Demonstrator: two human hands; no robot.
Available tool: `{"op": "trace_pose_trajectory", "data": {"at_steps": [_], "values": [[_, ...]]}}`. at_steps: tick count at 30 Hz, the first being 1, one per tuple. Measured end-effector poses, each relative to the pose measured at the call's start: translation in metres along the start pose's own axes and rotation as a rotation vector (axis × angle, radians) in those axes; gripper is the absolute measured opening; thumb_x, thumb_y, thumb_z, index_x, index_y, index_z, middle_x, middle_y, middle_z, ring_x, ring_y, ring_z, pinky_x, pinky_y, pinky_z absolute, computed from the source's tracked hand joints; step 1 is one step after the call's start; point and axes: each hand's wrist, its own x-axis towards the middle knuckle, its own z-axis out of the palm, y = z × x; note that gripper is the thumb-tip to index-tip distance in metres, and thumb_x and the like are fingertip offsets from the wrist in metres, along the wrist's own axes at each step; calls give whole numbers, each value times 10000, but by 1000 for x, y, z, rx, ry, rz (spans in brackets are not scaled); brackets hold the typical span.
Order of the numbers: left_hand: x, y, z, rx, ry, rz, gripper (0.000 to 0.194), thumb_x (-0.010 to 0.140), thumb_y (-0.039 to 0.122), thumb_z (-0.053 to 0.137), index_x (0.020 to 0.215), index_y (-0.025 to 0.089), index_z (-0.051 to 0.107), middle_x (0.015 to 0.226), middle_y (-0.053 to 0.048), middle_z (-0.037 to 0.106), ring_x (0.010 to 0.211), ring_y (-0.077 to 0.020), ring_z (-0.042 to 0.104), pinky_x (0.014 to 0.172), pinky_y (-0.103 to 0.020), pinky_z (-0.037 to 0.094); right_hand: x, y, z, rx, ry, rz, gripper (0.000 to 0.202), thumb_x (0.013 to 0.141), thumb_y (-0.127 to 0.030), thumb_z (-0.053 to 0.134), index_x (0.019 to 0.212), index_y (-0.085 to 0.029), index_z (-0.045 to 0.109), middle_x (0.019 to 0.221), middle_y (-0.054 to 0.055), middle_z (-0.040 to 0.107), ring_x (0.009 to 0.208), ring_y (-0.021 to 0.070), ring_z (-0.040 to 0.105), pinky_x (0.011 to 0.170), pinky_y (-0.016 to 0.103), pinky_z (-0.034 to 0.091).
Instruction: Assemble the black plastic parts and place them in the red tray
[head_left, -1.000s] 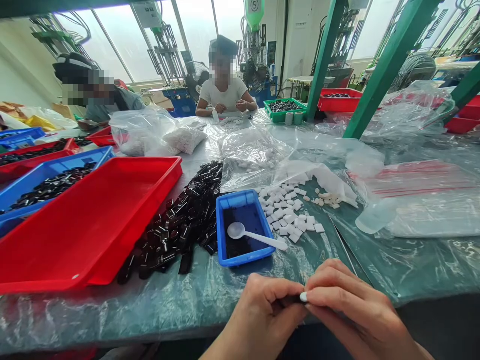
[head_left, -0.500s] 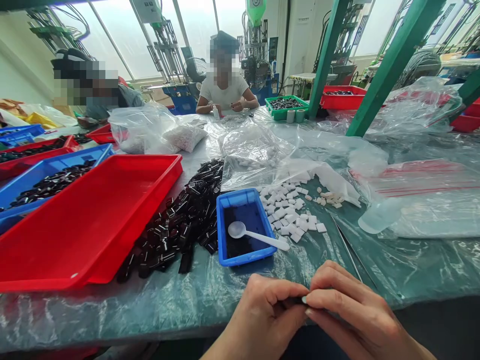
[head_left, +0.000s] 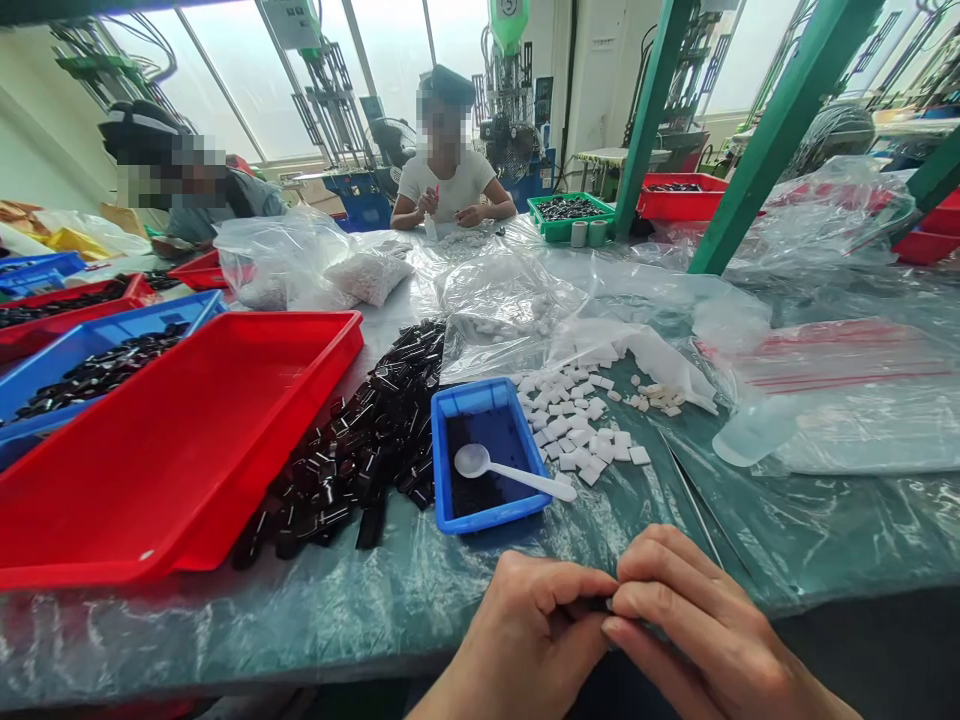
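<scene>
My left hand (head_left: 529,625) and my right hand (head_left: 694,620) meet at the table's front edge, fingertips touching. Between the left thumb and forefinger shows a sliver of a small dark piece, mostly hidden. The right fingers are pinched at its end, where a tiny pale spot shows; what they grip is too small to name. Beyond the hands, a white spoon (head_left: 517,475) rests across a blue tray (head_left: 491,519) with dark contents. White square pieces (head_left: 589,445) lie right of the tray, a heap of black parts (head_left: 337,460) left of it. Metal tweezers (head_left: 694,490) lie behind my right hand.
A large red tray (head_left: 172,430) stands at the left, beside blue trays (head_left: 112,350) of black parts. Plastic bags (head_left: 847,390) lie at the right. Two people sit across the table, one holding a small bottle. A green post (head_left: 780,140) slants at the right.
My fingers have shifted slightly around the small piece. Across the table, the person in the white shirt has raised a hand with something red above the bottle.
</scene>
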Motion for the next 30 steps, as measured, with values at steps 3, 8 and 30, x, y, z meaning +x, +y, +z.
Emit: {"op": "trace_pose_trajectory", "data": {"at_steps": [3,8,30], "values": [[-1,-3,1,25,30,26,93,754,171,692,722,170,780,593,-29,720,518,-144,596,465,-185,418,1,-1,1,-25,43,-4,122,886,-72,506,849,-168,571,740,49,572,702,173,519,655,325,473],[-2,-4,3,25,26,27,117,761,144,673,747,169,787,580,-23,723,492,-133,588,471,-184,428,1,-2,0,-23,32,29,83,905,-141,516,868,-172,584,776,52,591,725,180,561,691,327,494],[-1,-1,2,21,23,7,132,752,122,657,745,119,788,571,-78,743,471,-143,601,471,-179,462,-15,88,-55,-466,367,460,279,804,-390,659,1013,-207,646,840,82,718,634,230,674,409,262,427]]}}
